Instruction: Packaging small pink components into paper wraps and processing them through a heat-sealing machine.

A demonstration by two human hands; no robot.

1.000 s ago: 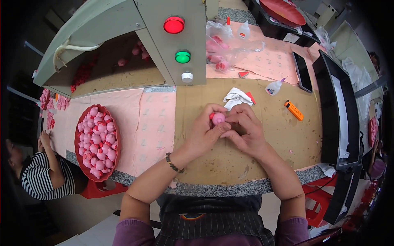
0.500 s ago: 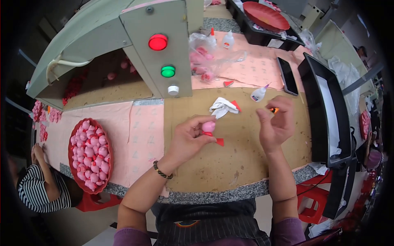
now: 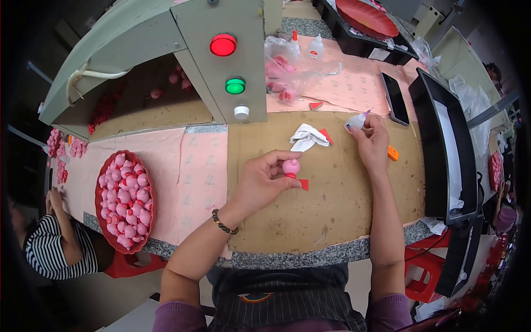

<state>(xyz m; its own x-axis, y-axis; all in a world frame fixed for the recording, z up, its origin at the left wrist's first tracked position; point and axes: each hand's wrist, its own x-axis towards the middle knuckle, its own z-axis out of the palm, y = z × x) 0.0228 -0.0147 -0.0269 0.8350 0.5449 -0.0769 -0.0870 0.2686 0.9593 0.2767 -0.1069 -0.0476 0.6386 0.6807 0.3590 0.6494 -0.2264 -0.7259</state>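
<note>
Between the thumb and fingers of my left hand (image 3: 260, 180) is a small pink figure (image 3: 291, 166) with a red band or base at its lower end. A red scrap (image 3: 305, 185) shows just beside the left thumb. My right hand (image 3: 374, 145) has its fingertips closed on a small clear glue bottle (image 3: 355, 122) with a purple tip, which is tilted. Close to the right wrist, an orange tool (image 3: 393, 153), perhaps a cutter, lies on the brown board (image 3: 332, 216). A crumpled white cloth (image 3: 307, 137) with a red piece beside it lies beyond my left hand.
A red scalloped tray (image 3: 153, 221) heaped with pink figures stands at left. Behind it rises a grey machine (image 3: 193, 33) with red and green buttons. Black bins (image 3: 428, 144) and a phone (image 3: 394, 99) are at right. A person in stripes (image 3: 61, 252) sits at far left.
My right hand has moved from an open pose to grasping the glue bottle. The orange tool, earlier mostly behind that hand, shows more fully. My left hand still holds the pink figure.
</note>
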